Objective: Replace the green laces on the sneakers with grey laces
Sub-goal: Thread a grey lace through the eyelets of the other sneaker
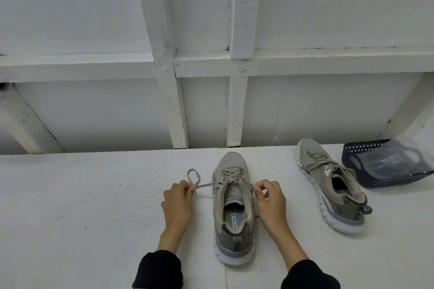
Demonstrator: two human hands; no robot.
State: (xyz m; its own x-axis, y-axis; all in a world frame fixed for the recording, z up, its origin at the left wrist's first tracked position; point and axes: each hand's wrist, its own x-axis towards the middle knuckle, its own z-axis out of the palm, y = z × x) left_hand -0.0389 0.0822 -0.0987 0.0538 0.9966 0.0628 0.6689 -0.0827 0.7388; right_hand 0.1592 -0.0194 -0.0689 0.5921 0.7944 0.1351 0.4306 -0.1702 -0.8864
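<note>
My left hand [176,198] pinching the grey lace [206,185] left of the sneaker [233,209], my right hand [270,197] pinching lace at its right eyelets, worktop [82,206] beneath

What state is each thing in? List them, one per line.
Near sneaker: upright on the table, toe away, laced grey, top not tied.
Lace: pulled out to the left, its end looped.
Left hand: pinches the lace.
Right hand: fingers pinch at the sneaker's right eyelets.
Far sneaker: tipped on its side, laced grey.
Basket: tilted, holds clear plastic.
</note>
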